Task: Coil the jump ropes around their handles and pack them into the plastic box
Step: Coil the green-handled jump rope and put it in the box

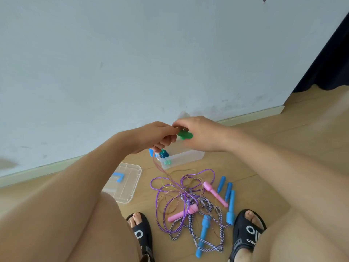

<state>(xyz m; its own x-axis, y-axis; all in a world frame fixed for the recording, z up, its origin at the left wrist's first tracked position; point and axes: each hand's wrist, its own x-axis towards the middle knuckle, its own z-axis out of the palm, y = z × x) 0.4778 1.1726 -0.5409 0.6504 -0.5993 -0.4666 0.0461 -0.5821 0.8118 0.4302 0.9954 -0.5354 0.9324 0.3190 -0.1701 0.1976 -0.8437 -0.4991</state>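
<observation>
A green handle (185,134) is held in the air above the clear box (182,159), gripped by the right hand (203,134) with fingers curled round it. The left hand (158,137) meets it from the other side, its fingers closed in a pinch on a thin pinkish-gold rope (160,167) that hangs down from the hands to the floor. Whether the left fingers also touch the handle cannot be told.

The box is set on the wooden floor near the wall, partly hidden by both hands. A coiled green bundle (164,154) is seen at its left end, and a blue clip (151,152) on the box's left edge. The lid (128,181), with a blue latch on it, is laid flat to the left of the box, partly covered by the left forearm.

In front of the box a tangle is spread: a purple rope (170,183), a striped braided rope (217,214), and the thin rope running through both. Two pink handles (216,193) and several blue handles (229,191) are scattered in and beside the tangle. The tangle is flanked by two black sandals (245,231), and bare knees fill the lower corners.
</observation>
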